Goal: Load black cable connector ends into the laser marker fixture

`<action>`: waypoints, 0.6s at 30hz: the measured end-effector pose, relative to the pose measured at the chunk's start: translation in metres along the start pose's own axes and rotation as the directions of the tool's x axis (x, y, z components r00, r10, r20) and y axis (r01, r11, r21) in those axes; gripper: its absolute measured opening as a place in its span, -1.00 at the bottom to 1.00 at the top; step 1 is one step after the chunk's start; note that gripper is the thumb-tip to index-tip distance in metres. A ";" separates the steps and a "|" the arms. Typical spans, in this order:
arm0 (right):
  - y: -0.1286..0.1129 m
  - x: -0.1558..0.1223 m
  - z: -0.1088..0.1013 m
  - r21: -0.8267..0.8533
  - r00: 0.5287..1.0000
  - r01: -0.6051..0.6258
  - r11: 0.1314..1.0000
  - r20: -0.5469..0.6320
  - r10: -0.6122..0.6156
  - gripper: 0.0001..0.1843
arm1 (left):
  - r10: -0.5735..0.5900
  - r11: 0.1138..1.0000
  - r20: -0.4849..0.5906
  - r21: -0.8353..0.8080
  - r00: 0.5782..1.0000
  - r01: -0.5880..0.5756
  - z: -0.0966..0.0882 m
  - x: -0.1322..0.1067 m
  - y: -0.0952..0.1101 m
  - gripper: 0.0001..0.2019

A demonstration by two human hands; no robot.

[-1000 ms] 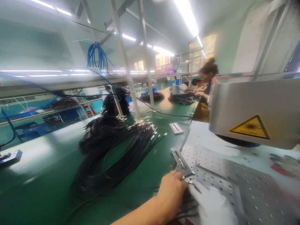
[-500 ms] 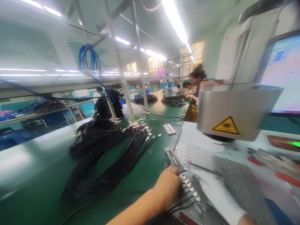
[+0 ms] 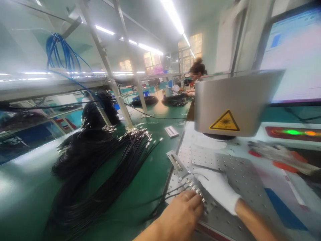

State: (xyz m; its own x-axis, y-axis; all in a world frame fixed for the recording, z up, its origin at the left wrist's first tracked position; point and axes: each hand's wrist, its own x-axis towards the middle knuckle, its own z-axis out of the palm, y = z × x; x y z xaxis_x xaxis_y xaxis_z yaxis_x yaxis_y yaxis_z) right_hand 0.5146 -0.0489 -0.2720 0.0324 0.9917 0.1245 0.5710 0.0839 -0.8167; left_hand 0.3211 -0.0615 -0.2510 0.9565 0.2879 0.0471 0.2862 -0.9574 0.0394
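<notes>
Metal-tipped cable ends (image 3: 194,189) lie in a row at lower centre, between the bare left hand (image 3: 182,214), fingers curled onto them, and the white-gloved right hand (image 3: 217,187) pressing flat beside them.

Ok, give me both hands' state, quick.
Left hand: bare, fingers resting on the row of cable connectors; grip cannot be told.
Right hand: white-gloved, flat on the same row.

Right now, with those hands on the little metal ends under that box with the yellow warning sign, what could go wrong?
The left hand and gloved right hand sit near the laser warning label on the grey head, so firing might burn fingers. The row of metal cable ends looks loose and could slip out of line. The trailing black cables might snag and drag them.
</notes>
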 end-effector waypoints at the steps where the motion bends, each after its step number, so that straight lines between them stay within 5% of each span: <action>1: -0.001 -0.001 -0.001 -0.006 1.000 -0.018 1.000 0.005 0.018 -0.42 | 0.008 1.000 0.007 0.017 1.000 -0.008 -0.002 0.000 0.001 -0.61; 12: 0.009 -0.004 0.002 -0.019 1.000 0.014 1.000 0.021 -0.014 -0.34 | -0.028 0.977 0.006 0.210 1.000 0.026 0.003 -0.001 0.014 -0.58; 18: -0.003 -0.008 0.004 -0.192 1.000 0.007 0.981 0.021 -0.003 -0.50 | -0.093 0.996 0.049 0.007 0.994 0.093 -0.004 0.001 0.015 -0.61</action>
State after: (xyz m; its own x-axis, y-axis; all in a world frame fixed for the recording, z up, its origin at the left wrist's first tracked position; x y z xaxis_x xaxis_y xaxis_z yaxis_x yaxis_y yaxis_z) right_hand 0.5099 -0.0571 -0.2731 0.0136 0.9932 0.1156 0.7183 0.0708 -0.6921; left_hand 0.3262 -0.0754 -0.2462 0.9274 0.3740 -0.0057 0.3739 -0.9267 0.0370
